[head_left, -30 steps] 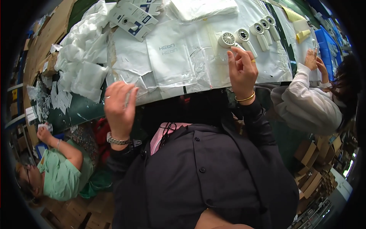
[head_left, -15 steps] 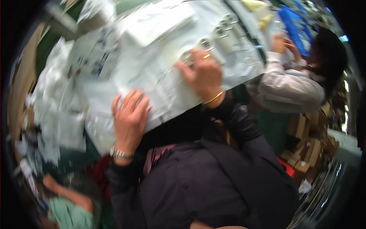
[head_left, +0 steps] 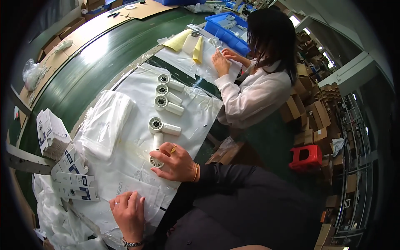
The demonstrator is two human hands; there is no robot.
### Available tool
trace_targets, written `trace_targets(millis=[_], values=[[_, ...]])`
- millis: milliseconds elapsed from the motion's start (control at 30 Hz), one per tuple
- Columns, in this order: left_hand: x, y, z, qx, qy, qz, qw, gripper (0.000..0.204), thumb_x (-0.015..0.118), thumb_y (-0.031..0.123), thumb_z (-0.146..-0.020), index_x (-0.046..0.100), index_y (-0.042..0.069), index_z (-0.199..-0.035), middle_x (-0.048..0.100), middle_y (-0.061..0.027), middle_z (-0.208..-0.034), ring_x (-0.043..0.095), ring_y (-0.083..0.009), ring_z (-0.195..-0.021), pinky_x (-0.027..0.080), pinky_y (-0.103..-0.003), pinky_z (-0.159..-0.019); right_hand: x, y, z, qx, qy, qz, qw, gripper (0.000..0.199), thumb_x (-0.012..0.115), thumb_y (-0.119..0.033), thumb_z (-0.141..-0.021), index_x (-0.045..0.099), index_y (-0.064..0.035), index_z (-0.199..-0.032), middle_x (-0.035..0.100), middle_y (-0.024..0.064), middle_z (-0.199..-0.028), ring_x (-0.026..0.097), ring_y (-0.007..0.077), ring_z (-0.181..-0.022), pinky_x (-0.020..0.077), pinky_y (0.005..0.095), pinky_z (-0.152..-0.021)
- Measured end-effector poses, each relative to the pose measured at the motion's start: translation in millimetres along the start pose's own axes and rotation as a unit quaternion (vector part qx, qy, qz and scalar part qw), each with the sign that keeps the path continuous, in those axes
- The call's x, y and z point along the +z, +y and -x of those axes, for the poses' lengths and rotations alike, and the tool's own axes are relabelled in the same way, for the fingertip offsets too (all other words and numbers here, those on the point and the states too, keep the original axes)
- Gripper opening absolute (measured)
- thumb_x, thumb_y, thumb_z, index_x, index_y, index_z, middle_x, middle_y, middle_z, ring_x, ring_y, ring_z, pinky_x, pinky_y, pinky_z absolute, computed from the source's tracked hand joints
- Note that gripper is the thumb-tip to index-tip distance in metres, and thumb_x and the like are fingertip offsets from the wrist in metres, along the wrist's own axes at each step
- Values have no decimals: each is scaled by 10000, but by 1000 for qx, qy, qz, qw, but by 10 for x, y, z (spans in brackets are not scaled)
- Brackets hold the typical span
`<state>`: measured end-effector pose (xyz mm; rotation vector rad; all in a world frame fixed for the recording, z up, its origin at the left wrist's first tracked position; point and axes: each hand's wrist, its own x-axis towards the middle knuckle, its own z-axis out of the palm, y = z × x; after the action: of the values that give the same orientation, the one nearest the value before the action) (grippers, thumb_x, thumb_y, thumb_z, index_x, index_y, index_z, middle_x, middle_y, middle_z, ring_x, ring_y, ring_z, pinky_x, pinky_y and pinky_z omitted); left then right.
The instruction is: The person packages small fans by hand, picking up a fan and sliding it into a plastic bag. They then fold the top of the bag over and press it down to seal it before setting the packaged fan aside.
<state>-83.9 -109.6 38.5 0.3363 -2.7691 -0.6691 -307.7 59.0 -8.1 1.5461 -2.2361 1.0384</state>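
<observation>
My right hand (head_left: 177,163) is curled over the round head of a white handheld fan (head_left: 157,141) that lies on the covered table, its handle pointing away from me. Fingers and thumb grip the head's edge, covering part of it. By the table's near edge, my left hand (head_left: 129,212) rests open with its fingers stretched out, touching a frosted plastic bag (head_left: 143,191). Just beyond my right hand lies another white handheld fan (head_left: 171,129). Farther off, several more of these fans, such as one white fan (head_left: 175,109), form a row.
A pile of clear plastic bags (head_left: 106,121) lies left of the fans. Folded printed boxes (head_left: 52,133) are stacked at the left, above crumpled white plastic (head_left: 52,208). A co-worker (head_left: 258,91) works at the far right beside a blue crate (head_left: 223,33). A red stool (head_left: 306,158) stands on the floor.
My view has swung round, so the table and hands appear elsewhere in the picture, now sharper. My right hand stays at a fan's head; my left still lies over the near table edge.
</observation>
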Motion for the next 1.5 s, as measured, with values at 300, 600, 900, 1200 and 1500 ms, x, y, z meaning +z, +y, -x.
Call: trace_targets(millis=[300, 600, 900, 1200, 1500], values=[[43, -120, 15, 39, 164, 98, 981, 199, 739, -69, -903, 725, -14, -1094, 737, -134, -1047, 692, -303, -926, 520, -400, -816, 5, 2, -24, -2, 5, 23, 1000, 533, 897, -324, -815, 687, -101, -1251, 565, 85, -1048, 635, 261, -903, 547, 386, -807], [14, -153, 114, 2, 220, 131, 967, 219, 643, -146, -885, 699, -26, -1059, 724, -147, -1034, 677, -273, -890, 518, -353, -750, 43, -6, -1, 3, 22, 46, 999, 544, 907, -396, -832, 687, -93, -1227, 599, 73, -1015, 650, 263, -914, 549, 390, -814], [25, -217, 169, 6, 227, 155, 962, 230, 583, -164, -850, 670, -37, -1020, 701, -159, -960, 671, -320, -859, 527, -403, -746, 69, 32, 48, 5, 41, 26, 999, 516, 890, -386, -850, 688, -95, -1225, 621, 79, -1043, 662, 266, -936, 554, 400, -831], [-6, -182, 122, 24, 259, 121, 958, 226, 582, -158, -887, 679, -34, -1050, 677, -137, -964, 637, -244, -837, 512, -328, -732, 74, 26, 106, -3, 57, 20, 998, 516, 875, -383, -860, 676, -96, -1240, 620, 84, -1059, 663, 273, -979, 552, 408, -846], [135, -305, 289, -31, 267, 104, 958, 282, 621, -100, -957, 761, 21, -1171, 689, -72, -827, 573, -161, -652, 459, -306, -621, 115, 58, 89, -14, 60, 18, 998, 511, 883, -345, -848, 688, -78, -1237, 631, 102, -1043, 666, 286, -971, 556, 409, -843]])
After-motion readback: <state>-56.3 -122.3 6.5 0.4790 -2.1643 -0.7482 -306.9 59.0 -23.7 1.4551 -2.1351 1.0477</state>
